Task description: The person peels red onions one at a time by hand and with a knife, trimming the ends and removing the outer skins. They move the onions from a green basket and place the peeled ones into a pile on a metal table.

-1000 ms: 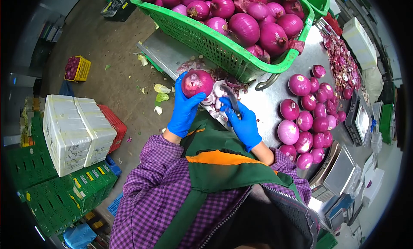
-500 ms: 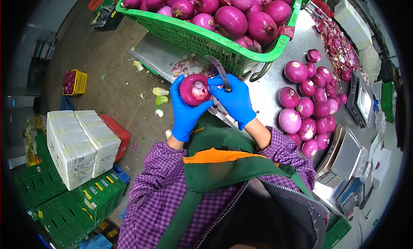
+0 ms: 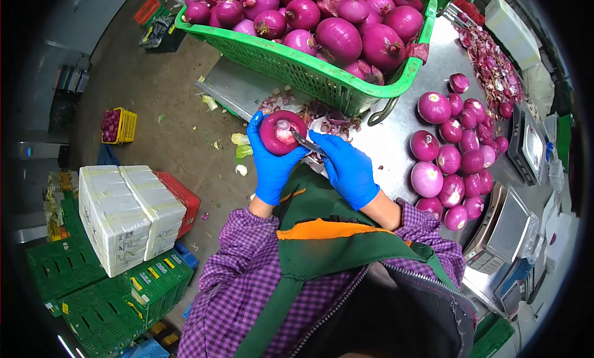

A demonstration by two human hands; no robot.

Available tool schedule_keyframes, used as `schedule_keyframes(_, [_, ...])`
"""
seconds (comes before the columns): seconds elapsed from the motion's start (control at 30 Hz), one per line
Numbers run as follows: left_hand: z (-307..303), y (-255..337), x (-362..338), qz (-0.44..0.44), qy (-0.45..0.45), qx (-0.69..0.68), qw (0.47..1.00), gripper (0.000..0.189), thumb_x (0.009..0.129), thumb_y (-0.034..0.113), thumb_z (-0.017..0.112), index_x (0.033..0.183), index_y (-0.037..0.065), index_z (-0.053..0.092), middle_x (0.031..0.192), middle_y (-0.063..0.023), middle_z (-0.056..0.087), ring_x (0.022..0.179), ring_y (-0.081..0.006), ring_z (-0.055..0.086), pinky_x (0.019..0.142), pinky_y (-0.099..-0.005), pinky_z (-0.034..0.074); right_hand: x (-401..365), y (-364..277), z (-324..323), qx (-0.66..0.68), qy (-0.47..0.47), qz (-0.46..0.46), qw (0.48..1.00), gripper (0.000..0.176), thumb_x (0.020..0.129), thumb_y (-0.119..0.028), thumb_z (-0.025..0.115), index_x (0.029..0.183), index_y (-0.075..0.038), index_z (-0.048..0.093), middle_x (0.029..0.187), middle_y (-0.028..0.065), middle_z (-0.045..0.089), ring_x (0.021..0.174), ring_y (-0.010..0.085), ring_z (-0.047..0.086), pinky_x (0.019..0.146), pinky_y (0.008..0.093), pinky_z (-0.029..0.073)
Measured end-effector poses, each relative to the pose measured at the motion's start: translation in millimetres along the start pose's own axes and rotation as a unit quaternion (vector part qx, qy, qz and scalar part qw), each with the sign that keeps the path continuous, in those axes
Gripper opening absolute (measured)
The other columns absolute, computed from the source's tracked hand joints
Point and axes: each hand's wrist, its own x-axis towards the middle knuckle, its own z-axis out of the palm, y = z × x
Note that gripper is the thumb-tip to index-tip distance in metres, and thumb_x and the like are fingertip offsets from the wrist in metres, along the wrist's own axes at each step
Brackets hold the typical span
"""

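A large red onion [image 3: 270, 137] rests in my left hand [image 3: 272, 171], the blue-gloved fingers wrapped round its left side and underside. Its cut end faces up and shows pale flesh with a small knob. My right hand [image 3: 351, 172], also gloved in blue, grips a knife [image 3: 309, 144] whose dark curved blade points at the onion, its tip right at the cut patch. The knife's handle is mostly hidden inside my fingers. Below and beyond both hands, onion skins and scraps [image 3: 337, 122] lie on the metal table [image 3: 396, 132].
A green crate [image 3: 297, 66] heaped with red onions stands ahead. Several peeled onions [image 3: 450, 160] are grouped on the right, near a pile of skins [image 3: 492, 67] and scales [image 3: 528, 144]. White foam boxes [image 3: 127, 213] and green crates [image 3: 93, 308] stand left; leaf scraps [image 3: 243, 151] lie on the floor.
My right hand has turned and moved a little right and down, swinging the blade from pointing away to pointing at the onion. The whole view has shifted slightly.
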Motion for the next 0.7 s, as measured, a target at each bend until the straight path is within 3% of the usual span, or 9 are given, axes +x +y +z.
schedule_keyframes(0.07, [5, 8, 0, -0.003, -0.008, -0.066, 0.998, 0.098, 0.058, 0.013, 0.09, 0.136, 0.005, 0.032, 0.131, -0.0108, 0.04, 0.119, -0.0234, 0.046, 0.102, -0.0349, 0.042, 0, 1, 0, -0.011, 0.0, 0.012, 1.0, 0.049, 0.082, -0.005, 0.056, 0.129, -0.018, 0.055, 0.113, 0.0135, 0.063, 0.088, 0.0323, 0.065, 0.072, 0.0381, 0.054])
schedule_keyframes(0.13, [4, 1, -2, -0.003, -0.018, -0.039, 0.999, 0.097, 0.058, 0.012, 0.089, 0.136, 0.006, 0.031, 0.131, -0.0109, 0.04, 0.119, -0.0235, 0.046, 0.102, -0.0349, 0.041, -1, 4, 1, -0.039, -0.026, 0.018, 0.999, 0.06, 0.078, -0.009, 0.064, 0.135, -0.016, 0.048, 0.11, 0.0122, 0.061, 0.091, 0.0306, 0.063, 0.074, 0.0394, 0.052])
schedule_keyframes(0.53, [12, -5, -6, -0.02, 0.026, -0.055, 0.998, 0.094, 0.059, 0.007, 0.087, 0.136, 0.007, 0.032, 0.131, -0.0102, 0.039, 0.119, -0.023, 0.045, 0.103, -0.0344, 0.04, -7, 4, 2, -0.042, 0.001, 0.012, 0.999, 0.06, 0.078, -0.009, 0.063, 0.135, -0.015, 0.047, 0.103, 0.0111, 0.061, 0.084, 0.029, 0.063, 0.066, 0.0401, 0.051])
schedule_keyframes(0.7, [13, -5, -8, -0.013, 0.029, -0.032, 0.999, 0.095, 0.059, 0.008, 0.088, 0.136, 0.007, 0.032, 0.131, -0.01, 0.039, 0.12, -0.0228, 0.044, 0.103, -0.0344, 0.039, -8, 5, 7, -0.061, -0.021, 0.045, 0.997, 0.057, 0.079, -0.007, 0.058, 0.134, -0.018, 0.049, 0.11, 0.0107, 0.063, 0.088, 0.0316, 0.063, 0.069, 0.0415, 0.053])
